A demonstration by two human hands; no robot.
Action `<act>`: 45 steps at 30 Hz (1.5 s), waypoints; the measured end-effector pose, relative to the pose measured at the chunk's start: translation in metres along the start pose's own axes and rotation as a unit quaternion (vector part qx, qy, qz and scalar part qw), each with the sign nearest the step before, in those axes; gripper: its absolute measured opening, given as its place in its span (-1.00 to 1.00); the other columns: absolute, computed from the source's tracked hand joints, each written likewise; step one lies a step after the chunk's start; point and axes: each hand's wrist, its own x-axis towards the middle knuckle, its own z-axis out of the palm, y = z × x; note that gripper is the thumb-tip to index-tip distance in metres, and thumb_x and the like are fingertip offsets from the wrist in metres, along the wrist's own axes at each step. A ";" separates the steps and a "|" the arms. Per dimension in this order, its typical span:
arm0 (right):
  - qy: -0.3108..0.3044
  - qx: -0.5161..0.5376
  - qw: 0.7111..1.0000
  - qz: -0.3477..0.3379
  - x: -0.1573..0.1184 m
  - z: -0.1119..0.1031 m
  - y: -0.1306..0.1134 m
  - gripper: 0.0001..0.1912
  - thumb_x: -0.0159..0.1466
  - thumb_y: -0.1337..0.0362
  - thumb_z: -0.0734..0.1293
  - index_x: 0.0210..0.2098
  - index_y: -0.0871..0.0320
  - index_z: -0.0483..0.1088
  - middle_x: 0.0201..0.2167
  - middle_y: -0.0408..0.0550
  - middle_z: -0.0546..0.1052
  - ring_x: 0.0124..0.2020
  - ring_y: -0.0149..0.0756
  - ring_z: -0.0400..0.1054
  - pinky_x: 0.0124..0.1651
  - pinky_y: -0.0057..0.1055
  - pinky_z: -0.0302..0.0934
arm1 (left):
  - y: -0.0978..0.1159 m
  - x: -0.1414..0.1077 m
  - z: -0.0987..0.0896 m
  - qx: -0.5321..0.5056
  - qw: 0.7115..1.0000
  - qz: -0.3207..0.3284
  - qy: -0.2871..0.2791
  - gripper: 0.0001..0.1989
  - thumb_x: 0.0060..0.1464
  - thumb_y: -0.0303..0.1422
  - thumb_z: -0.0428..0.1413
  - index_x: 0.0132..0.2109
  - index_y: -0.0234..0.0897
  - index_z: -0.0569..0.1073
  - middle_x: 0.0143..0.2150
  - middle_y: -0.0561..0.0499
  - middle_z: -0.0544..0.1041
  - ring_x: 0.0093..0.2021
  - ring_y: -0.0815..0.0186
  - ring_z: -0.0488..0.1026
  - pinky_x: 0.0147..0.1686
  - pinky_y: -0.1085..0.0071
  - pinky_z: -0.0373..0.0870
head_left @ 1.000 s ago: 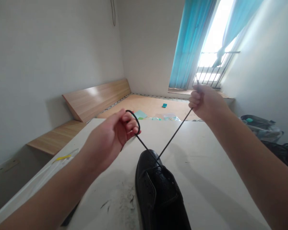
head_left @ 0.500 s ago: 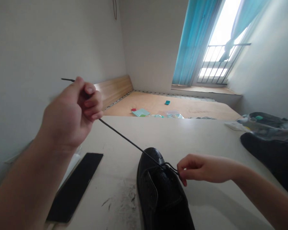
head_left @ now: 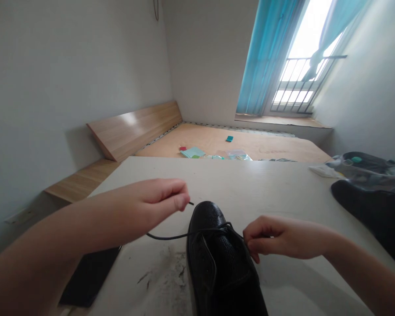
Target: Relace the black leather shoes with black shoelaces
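A black pebbled-leather lace-up shoe [head_left: 217, 263] stands on the pale table [head_left: 250, 184], toe pointing away from me. My right hand [head_left: 276, 239] pinches a black lace near the shoe's top eyelets. My left hand [head_left: 161, 202] is just left of the shoe, its fingers closed. A short lace tip shows beyond the left thumb. The black shoelace [head_left: 171, 236] runs from the shoe in a slack curve below my left hand, and its path under the hand is hidden.
A black phone or tablet [head_left: 88, 276] lies partly under my left forearm. A dark object [head_left: 368, 219] and a plastic bag [head_left: 365, 171] sit at the table's far right. Beyond the table's far edge, small items lie on a wooden platform [head_left: 250, 147].
My left hand has dropped from upper left to beside the shoe, and the lace has gone from taut to slack. My right hand stays at the eyelets.
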 end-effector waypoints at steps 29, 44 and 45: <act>0.151 -0.114 0.979 0.071 -0.003 0.016 -0.019 -0.85 0.30 0.20 0.24 -0.33 0.11 0.38 -0.34 -0.13 0.47 -0.26 -0.30 0.30 -0.27 -0.40 0.16 | 0.017 -0.008 0.046 0.343 0.930 -0.028 -0.132 -0.76 0.07 -0.40 -0.03 -0.48 -0.23 0.47 -0.49 0.02 0.53 -0.48 0.28 0.42 -0.53 0.41 0.00; 0.166 0.011 0.986 -0.014 0.000 0.026 -0.015 -0.95 0.31 0.33 0.22 -0.22 0.11 0.22 -0.39 -0.18 0.39 -0.36 -0.39 0.26 -0.28 -0.44 0.19 | 0.014 -0.005 0.058 0.300 0.944 -0.029 -0.131 -0.88 0.12 -0.41 0.01 -0.31 -0.20 0.44 -0.39 0.02 0.55 -0.37 0.21 0.49 -0.42 0.39 0.21; 0.168 0.020 0.985 -0.024 0.000 0.027 -0.015 -0.92 0.32 0.34 0.22 -0.19 0.10 0.20 -0.38 -0.19 0.38 -0.35 -0.39 0.27 -0.27 -0.44 0.20 | 0.014 -0.005 0.059 0.296 0.946 -0.029 -0.127 -0.89 0.13 -0.41 0.01 -0.24 -0.20 0.43 -0.35 0.01 0.55 -0.34 0.19 0.50 -0.40 0.38 0.23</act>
